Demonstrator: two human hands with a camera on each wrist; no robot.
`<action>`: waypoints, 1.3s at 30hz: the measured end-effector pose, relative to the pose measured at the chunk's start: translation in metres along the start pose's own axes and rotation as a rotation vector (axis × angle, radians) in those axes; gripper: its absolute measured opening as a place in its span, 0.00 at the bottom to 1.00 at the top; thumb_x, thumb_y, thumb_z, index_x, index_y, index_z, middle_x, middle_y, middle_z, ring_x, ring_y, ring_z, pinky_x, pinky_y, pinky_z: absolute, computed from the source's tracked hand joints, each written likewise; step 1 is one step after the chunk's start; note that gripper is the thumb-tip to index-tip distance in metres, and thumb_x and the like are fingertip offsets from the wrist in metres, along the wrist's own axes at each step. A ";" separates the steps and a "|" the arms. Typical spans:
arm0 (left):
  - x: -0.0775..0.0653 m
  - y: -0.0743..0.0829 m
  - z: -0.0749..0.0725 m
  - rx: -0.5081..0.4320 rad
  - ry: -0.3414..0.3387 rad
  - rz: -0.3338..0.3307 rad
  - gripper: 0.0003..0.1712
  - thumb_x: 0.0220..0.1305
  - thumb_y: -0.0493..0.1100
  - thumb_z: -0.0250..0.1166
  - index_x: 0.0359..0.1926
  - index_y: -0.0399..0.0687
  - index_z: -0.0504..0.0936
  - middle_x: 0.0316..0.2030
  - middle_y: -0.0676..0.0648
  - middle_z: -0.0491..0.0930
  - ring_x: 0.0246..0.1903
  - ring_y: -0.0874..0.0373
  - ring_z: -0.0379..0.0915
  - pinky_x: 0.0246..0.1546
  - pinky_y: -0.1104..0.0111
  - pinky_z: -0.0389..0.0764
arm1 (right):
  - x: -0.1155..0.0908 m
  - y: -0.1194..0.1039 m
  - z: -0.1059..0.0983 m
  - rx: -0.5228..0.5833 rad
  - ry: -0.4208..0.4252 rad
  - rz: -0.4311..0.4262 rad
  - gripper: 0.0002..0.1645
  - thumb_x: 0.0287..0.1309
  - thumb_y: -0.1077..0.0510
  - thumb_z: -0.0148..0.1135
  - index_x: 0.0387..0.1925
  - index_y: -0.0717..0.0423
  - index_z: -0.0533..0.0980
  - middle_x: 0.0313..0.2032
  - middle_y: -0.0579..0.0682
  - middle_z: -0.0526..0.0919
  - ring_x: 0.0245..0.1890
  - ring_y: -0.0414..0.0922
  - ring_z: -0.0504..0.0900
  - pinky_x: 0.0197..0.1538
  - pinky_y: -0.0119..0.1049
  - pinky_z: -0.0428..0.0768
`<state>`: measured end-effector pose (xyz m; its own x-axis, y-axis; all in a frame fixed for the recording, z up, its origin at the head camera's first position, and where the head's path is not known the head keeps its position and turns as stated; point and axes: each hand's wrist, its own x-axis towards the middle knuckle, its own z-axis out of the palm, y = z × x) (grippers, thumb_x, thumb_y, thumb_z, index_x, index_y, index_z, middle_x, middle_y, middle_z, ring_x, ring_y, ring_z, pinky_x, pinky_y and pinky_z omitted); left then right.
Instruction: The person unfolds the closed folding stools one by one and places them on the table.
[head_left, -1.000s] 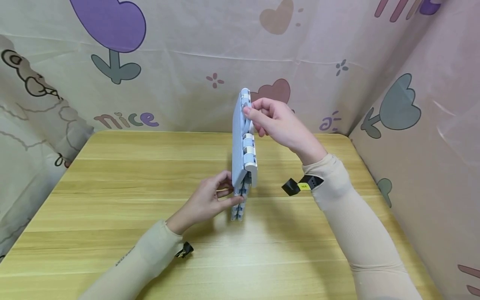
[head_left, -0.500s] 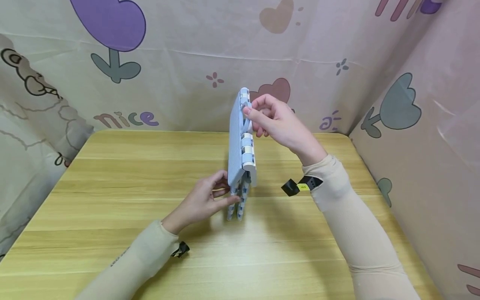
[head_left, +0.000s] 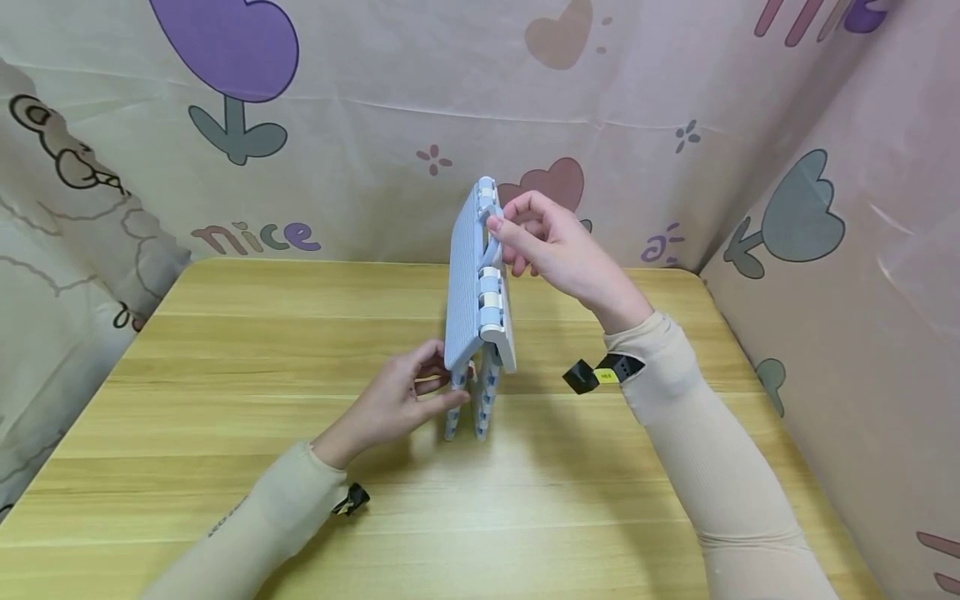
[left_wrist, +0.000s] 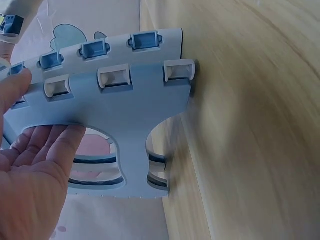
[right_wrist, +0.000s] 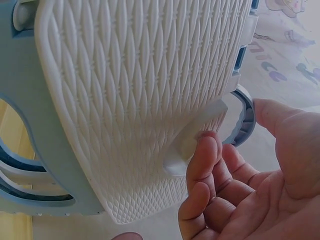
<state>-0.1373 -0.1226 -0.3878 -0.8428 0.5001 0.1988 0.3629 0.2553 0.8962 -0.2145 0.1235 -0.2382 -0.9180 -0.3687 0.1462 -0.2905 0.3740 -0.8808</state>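
Note:
A folding plastic step stool (head_left: 461, 287), pale blue and white, stands part-folded with its hinged top edge up and its legs on the table. My right hand (head_left: 562, 250) holds the small blue carry handle (right_wrist: 245, 122) at that top edge between thumb and fingers. In the right wrist view, the white woven-textured panel (right_wrist: 130, 90) fills much of the picture. My left hand (head_left: 390, 408) grips the near left leg panel (left_wrist: 132, 112), its fingers in the oval cutout and its thumb over the clipped edge. A second leg panel (left_wrist: 117, 47) shows behind it.
The stool stands on a wood-grain table (head_left: 300, 333). A printed curtain (head_left: 360, 167) hangs behind the table and along both sides. Black wrist cameras (head_left: 581, 377) sit on both sleeves.
The left panel and its leg have swung to the left with my left hand, so the gap between the legs is wider. My right hand stays at the handle.

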 end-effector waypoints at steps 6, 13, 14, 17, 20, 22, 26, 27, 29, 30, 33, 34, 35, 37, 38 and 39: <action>-0.002 -0.002 -0.003 0.002 0.003 0.003 0.29 0.67 0.38 0.76 0.64 0.37 0.76 0.65 0.31 0.81 0.63 0.34 0.83 0.61 0.53 0.86 | 0.000 0.001 0.002 -0.006 -0.002 0.002 0.15 0.78 0.45 0.61 0.51 0.51 0.73 0.31 0.48 0.82 0.29 0.46 0.81 0.35 0.35 0.74; -0.005 -0.004 -0.008 0.016 0.005 -0.006 0.30 0.67 0.39 0.76 0.65 0.38 0.76 0.65 0.32 0.82 0.63 0.35 0.83 0.61 0.53 0.86 | 0.001 0.001 0.005 -0.005 -0.005 -0.010 0.14 0.78 0.45 0.61 0.49 0.50 0.73 0.31 0.47 0.82 0.30 0.48 0.81 0.35 0.35 0.74; -0.006 -0.004 -0.009 0.019 0.006 -0.005 0.30 0.67 0.39 0.76 0.66 0.37 0.76 0.65 0.32 0.82 0.63 0.35 0.83 0.61 0.53 0.86 | 0.001 0.001 0.005 -0.005 -0.006 -0.011 0.14 0.78 0.45 0.61 0.49 0.50 0.73 0.31 0.47 0.82 0.30 0.48 0.81 0.35 0.36 0.74; -0.007 -0.005 -0.011 0.024 0.008 0.005 0.31 0.67 0.39 0.76 0.67 0.37 0.75 0.64 0.32 0.82 0.62 0.35 0.84 0.61 0.54 0.86 | 0.001 0.002 0.006 -0.004 -0.009 -0.013 0.14 0.79 0.45 0.60 0.49 0.50 0.73 0.32 0.47 0.82 0.30 0.46 0.81 0.36 0.38 0.75; -0.008 -0.005 -0.014 0.025 0.009 0.014 0.31 0.68 0.38 0.75 0.67 0.35 0.75 0.64 0.31 0.82 0.62 0.35 0.84 0.60 0.55 0.87 | 0.001 0.002 0.006 -0.002 -0.012 -0.013 0.14 0.79 0.45 0.60 0.49 0.50 0.73 0.32 0.47 0.83 0.30 0.46 0.82 0.36 0.38 0.75; -0.009 -0.006 -0.015 0.022 0.009 0.016 0.30 0.68 0.37 0.75 0.67 0.35 0.75 0.64 0.31 0.82 0.62 0.35 0.84 0.60 0.54 0.87 | 0.002 0.002 0.007 -0.003 -0.015 -0.015 0.14 0.79 0.45 0.60 0.49 0.50 0.73 0.33 0.47 0.83 0.30 0.46 0.82 0.36 0.38 0.75; -0.011 -0.006 -0.017 0.015 0.013 0.013 0.29 0.68 0.36 0.75 0.66 0.34 0.75 0.63 0.30 0.83 0.61 0.35 0.84 0.60 0.53 0.87 | 0.002 0.003 0.008 -0.003 -0.019 -0.021 0.13 0.79 0.45 0.60 0.49 0.50 0.73 0.33 0.47 0.83 0.30 0.47 0.82 0.36 0.39 0.75; -0.011 -0.006 -0.018 0.017 0.015 0.014 0.29 0.67 0.36 0.75 0.65 0.33 0.75 0.63 0.30 0.83 0.61 0.35 0.84 0.60 0.53 0.87 | 0.002 0.003 0.009 -0.003 -0.020 -0.023 0.13 0.79 0.45 0.60 0.49 0.50 0.73 0.33 0.47 0.83 0.30 0.47 0.82 0.36 0.39 0.75; -0.012 -0.006 -0.019 0.021 0.019 0.013 0.29 0.67 0.35 0.75 0.66 0.33 0.75 0.63 0.30 0.83 0.61 0.35 0.85 0.60 0.54 0.87 | 0.003 0.003 0.009 0.000 -0.021 -0.024 0.13 0.79 0.46 0.60 0.48 0.50 0.73 0.33 0.47 0.83 0.30 0.47 0.82 0.36 0.39 0.74; -0.013 -0.007 -0.020 0.025 0.021 0.011 0.30 0.67 0.35 0.75 0.66 0.33 0.75 0.63 0.30 0.83 0.61 0.35 0.84 0.60 0.54 0.87 | 0.003 0.003 0.010 0.000 -0.021 -0.022 0.13 0.79 0.46 0.60 0.47 0.50 0.73 0.33 0.47 0.83 0.30 0.47 0.82 0.36 0.39 0.74; -0.015 -0.009 -0.022 0.037 0.024 0.008 0.31 0.67 0.34 0.75 0.67 0.32 0.74 0.64 0.29 0.81 0.61 0.34 0.84 0.59 0.55 0.87 | 0.003 0.003 0.011 0.004 -0.027 -0.018 0.13 0.79 0.46 0.60 0.47 0.50 0.73 0.33 0.47 0.83 0.31 0.47 0.82 0.36 0.37 0.74; -0.016 -0.009 -0.023 0.036 0.023 0.005 0.31 0.67 0.34 0.75 0.67 0.32 0.74 0.65 0.29 0.81 0.62 0.33 0.84 0.59 0.55 0.87 | 0.003 0.003 0.012 0.005 -0.029 -0.017 0.13 0.79 0.46 0.60 0.46 0.50 0.73 0.33 0.47 0.83 0.31 0.47 0.82 0.36 0.37 0.74; -0.016 -0.009 -0.024 0.034 0.022 0.002 0.32 0.67 0.34 0.75 0.68 0.32 0.74 0.65 0.29 0.81 0.62 0.33 0.83 0.59 0.55 0.87 | 0.004 0.003 0.012 0.003 -0.030 -0.017 0.13 0.79 0.46 0.60 0.46 0.50 0.73 0.33 0.48 0.83 0.31 0.48 0.82 0.35 0.36 0.74; -0.018 -0.010 -0.025 0.027 0.020 -0.007 0.32 0.67 0.33 0.74 0.69 0.32 0.73 0.66 0.28 0.80 0.63 0.32 0.83 0.59 0.56 0.86 | 0.004 0.004 0.013 0.002 -0.032 -0.016 0.12 0.79 0.47 0.61 0.46 0.50 0.73 0.33 0.48 0.83 0.31 0.48 0.83 0.35 0.36 0.74; -0.019 -0.011 -0.026 0.021 0.021 -0.010 0.33 0.67 0.33 0.74 0.69 0.32 0.73 0.66 0.28 0.80 0.63 0.32 0.82 0.59 0.56 0.86 | 0.004 0.004 0.014 0.001 -0.033 -0.015 0.12 0.79 0.47 0.61 0.45 0.51 0.73 0.33 0.48 0.83 0.32 0.48 0.83 0.35 0.36 0.74; -0.019 -0.011 -0.027 0.018 0.021 -0.013 0.33 0.67 0.33 0.74 0.69 0.32 0.73 0.66 0.28 0.79 0.63 0.32 0.82 0.59 0.56 0.86 | 0.004 0.004 0.014 0.000 -0.033 -0.014 0.12 0.79 0.47 0.61 0.45 0.51 0.73 0.33 0.48 0.83 0.32 0.48 0.83 0.35 0.36 0.74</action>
<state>-0.1357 -0.1571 -0.3911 -0.8554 0.4796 0.1956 0.3587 0.2763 0.8916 -0.2155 0.1116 -0.2475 -0.9042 -0.4023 0.1437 -0.3036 0.3684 -0.8787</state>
